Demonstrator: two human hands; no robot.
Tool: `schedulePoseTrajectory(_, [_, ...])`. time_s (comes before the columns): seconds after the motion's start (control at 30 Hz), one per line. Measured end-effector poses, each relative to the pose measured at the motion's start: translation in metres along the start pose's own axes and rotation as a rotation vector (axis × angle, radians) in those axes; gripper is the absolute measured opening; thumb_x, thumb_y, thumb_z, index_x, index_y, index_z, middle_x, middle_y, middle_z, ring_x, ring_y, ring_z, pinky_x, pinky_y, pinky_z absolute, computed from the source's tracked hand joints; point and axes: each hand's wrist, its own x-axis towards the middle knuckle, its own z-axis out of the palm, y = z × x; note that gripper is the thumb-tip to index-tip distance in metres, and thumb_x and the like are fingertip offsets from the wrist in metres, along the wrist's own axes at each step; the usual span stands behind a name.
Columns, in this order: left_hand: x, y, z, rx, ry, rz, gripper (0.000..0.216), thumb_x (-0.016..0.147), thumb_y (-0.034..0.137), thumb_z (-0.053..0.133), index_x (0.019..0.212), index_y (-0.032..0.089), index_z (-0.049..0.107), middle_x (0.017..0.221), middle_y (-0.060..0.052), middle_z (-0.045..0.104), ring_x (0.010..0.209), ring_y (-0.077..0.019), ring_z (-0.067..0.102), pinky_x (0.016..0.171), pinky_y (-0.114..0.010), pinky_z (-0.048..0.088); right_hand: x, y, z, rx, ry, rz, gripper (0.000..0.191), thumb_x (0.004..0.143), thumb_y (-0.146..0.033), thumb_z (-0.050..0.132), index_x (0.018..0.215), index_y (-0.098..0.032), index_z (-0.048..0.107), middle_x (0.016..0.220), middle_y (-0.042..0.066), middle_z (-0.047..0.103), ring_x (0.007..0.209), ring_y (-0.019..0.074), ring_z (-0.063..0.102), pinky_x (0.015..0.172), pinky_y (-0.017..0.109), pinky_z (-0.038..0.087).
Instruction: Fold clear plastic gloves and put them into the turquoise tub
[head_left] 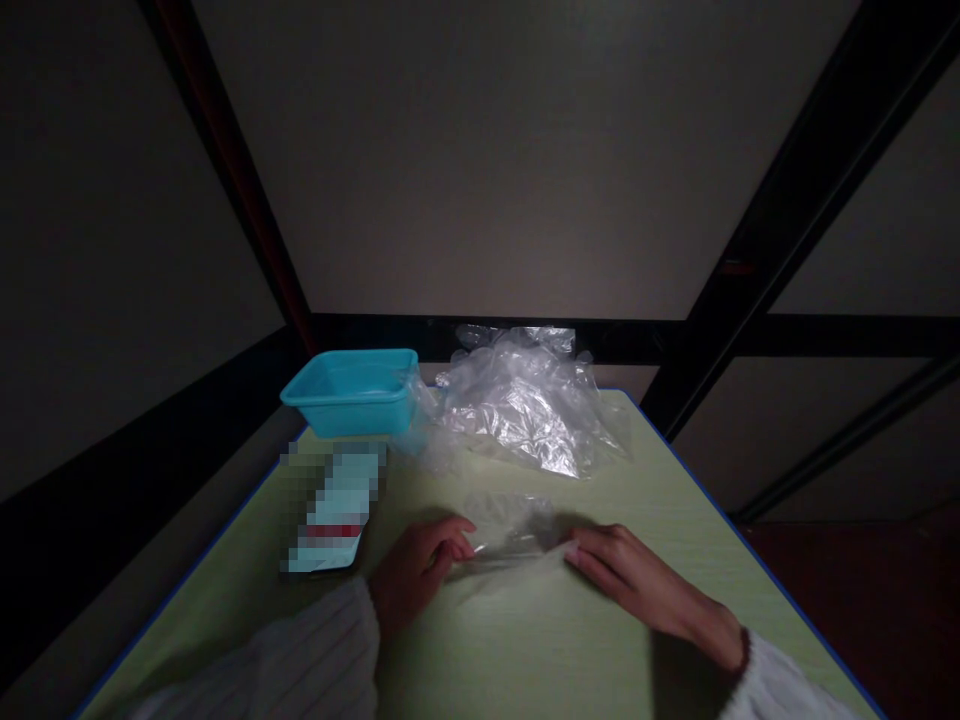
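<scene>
A thin clear plastic bag (514, 520) stretches between my two hands, low over the near middle of the table. My left hand (424, 565) pinches its left end with thumb and fingers. At the right end, my right hand (630, 570) grips the film between thumb and forefinger. Beyond it lies a crumpled pile of clear plastic bags (525, 400), shiny and loosely heaped. Whether the held piece has an opening along its near edge I cannot tell.
A turquoise plastic basin (360, 415) stands at the back left, with clear film touching its right side. Nearer on the left lies a blurred-out flat object, like a phone (334, 515). The pale table (525, 660) has a blue edge; panelled walls (495, 170) rise behind and left.
</scene>
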Motion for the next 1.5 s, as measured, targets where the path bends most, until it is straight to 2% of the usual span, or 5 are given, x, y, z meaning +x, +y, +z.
schedulePoseTrajectory(0.27, [0.01, 0.0, -0.003, -0.189, 0.042, -0.211, 0.025, 0.064, 0.014, 0.042, 0.084, 0.017, 0.056, 0.066, -0.002, 0.067, 0.063, -0.0178, 0.064, 0.064, -0.028, 0.048, 0.03, 0.005, 0.011, 0.299, 0.188, 0.203, 0.034, 0.086, -0.039, 0.039, 0.058, -0.021, 0.039, 0.051, -0.003, 0.045, 0.048, 0.0116, 0.042, 0.046, 0.023, 0.032])
schedulePoseTrajectory(0.5, [0.013, 0.001, 0.0, -0.286, 0.141, -0.3, 0.031, 0.061, 0.011, 0.042, 0.09, 0.017, 0.048, 0.072, 0.002, 0.063, 0.053, -0.0131, 0.063, 0.056, -0.025, 0.046, 0.041, 0.017, 0.027, 0.296, 0.305, 0.294, 0.021, 0.081, -0.032, 0.04, 0.067, -0.018, 0.05, 0.052, 0.0, 0.053, 0.045, 0.0123, 0.046, 0.043, 0.023, 0.033])
schedulePoseTrajectory(0.57, [0.013, 0.002, 0.001, -0.292, 0.163, -0.307, 0.032, 0.061, 0.01, 0.042, 0.092, 0.018, 0.046, 0.074, 0.003, 0.061, 0.051, -0.0115, 0.062, 0.054, -0.024, 0.046, 0.041, 0.016, 0.028, 0.275, 0.338, 0.31, 0.017, 0.078, -0.028, 0.041, 0.082, -0.016, 0.053, 0.055, 0.0, 0.055, 0.046, 0.0134, 0.048, 0.045, 0.023, 0.034])
schedulePoseTrajectory(0.73, [0.013, 0.004, 0.003, -0.296, 0.196, -0.323, 0.032, 0.062, 0.011, 0.046, 0.092, 0.019, 0.043, 0.075, 0.005, 0.057, 0.047, -0.0092, 0.06, 0.051, -0.022, 0.045, 0.039, 0.011, 0.028, 0.232, 0.369, 0.305, 0.034, 0.073, -0.023, 0.042, 0.106, -0.014, 0.044, 0.057, -0.001, 0.056, 0.047, 0.0153, 0.05, 0.046, 0.025, 0.035])
schedulePoseTrajectory(1.5, [0.017, -0.006, 0.005, -0.113, 0.251, -0.261, 0.05, 0.058, 0.008, 0.054, 0.107, 0.018, 0.047, 0.075, 0.005, 0.056, 0.043, -0.0055, 0.05, 0.044, -0.017, 0.038, 0.038, 0.009, 0.03, 0.144, 0.409, 0.297, 0.033, 0.074, -0.021, 0.041, 0.106, -0.014, 0.043, 0.058, -0.001, 0.058, 0.048, 0.0168, 0.054, 0.048, 0.026, 0.038])
